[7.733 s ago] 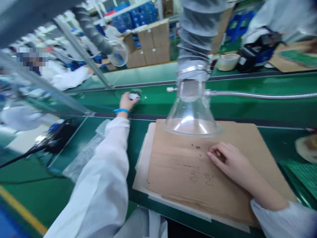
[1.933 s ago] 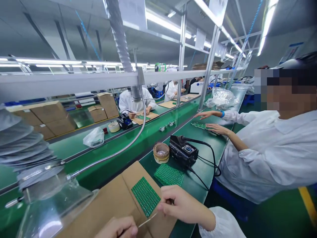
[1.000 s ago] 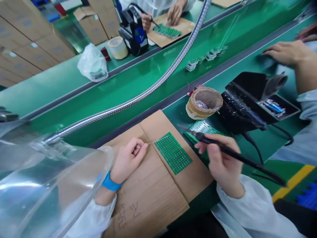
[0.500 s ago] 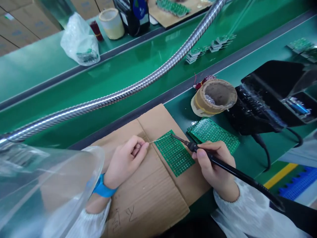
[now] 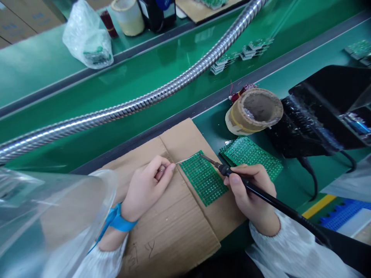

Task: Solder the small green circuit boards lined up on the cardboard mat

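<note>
My left hand [image 5: 150,183], with a blue band at the wrist, pinches a thin solder wire [image 5: 185,159] that reaches over the top edge of a green circuit board [image 5: 204,181]. The board lies flat on a cardboard sheet [image 5: 168,216]. In my right hand [image 5: 253,191] is a black soldering iron [image 5: 224,169], held like a pen. Its tip is at the board's upper corner, close to the wire's end; whether they touch is too small to tell. A stack of similar green boards [image 5: 255,154] sits just beyond my right hand.
A cardboard roll cup [image 5: 232,119] stands behind the stack, beside red wires [image 5: 242,92]. Black equipment [image 5: 315,112] is at the right. A flexible metal tube [image 5: 162,92] crosses above the bench. Clear plastic [image 5: 58,216] covers the lower left. Small boards [image 5: 223,63] lie farther back.
The view has shifted slightly. Both hands keep nearly the same places over the board, and the iron's tip is still at its upper corner.
</note>
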### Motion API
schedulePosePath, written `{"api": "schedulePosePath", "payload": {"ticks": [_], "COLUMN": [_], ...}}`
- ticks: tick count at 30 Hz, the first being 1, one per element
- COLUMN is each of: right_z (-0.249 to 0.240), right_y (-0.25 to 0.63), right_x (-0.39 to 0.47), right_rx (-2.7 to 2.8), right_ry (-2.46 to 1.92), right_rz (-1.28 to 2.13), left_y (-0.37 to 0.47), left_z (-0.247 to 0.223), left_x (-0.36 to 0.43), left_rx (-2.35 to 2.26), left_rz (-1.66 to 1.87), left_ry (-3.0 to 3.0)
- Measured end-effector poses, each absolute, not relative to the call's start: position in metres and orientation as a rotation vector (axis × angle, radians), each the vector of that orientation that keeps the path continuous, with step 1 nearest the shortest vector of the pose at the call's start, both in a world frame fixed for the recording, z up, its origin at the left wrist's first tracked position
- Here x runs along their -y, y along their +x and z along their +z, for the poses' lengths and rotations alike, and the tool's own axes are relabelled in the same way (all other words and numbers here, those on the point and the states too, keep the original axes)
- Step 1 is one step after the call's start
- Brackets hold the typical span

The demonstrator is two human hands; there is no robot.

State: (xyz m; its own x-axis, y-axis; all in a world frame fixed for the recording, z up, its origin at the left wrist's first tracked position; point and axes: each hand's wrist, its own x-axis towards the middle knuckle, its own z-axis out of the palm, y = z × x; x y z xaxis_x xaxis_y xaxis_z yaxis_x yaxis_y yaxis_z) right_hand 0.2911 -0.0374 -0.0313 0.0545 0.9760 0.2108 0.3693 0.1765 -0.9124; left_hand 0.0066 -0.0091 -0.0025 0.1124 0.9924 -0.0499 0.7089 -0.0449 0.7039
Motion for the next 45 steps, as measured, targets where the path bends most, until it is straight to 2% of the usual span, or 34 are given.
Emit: {"api": "schedulePosePath", "payload": {"ticks": [11,17,45], "right_z": [-0.030,-0.031,-0.034], "right_y": [0.295,0.297,0.298], "right_x": [0.050,0.056,0.056], "right_rx": [1.420,1.435,1.432], "right_ry": [-1.320,-1.343,-1.307], "right_rz": [0.769,0.780,0.769], "left_y": [0.006,0.010,0.011], "left_z": [-0.003,-0.002,-0.006], "left_x": [0.014,0.010,0.009], "left_rx": [-1.572,-1.525,-1.451], "left_rz": [0.727,0.623,0.613], "left_ry": [1.884,2.004,2.109]}}
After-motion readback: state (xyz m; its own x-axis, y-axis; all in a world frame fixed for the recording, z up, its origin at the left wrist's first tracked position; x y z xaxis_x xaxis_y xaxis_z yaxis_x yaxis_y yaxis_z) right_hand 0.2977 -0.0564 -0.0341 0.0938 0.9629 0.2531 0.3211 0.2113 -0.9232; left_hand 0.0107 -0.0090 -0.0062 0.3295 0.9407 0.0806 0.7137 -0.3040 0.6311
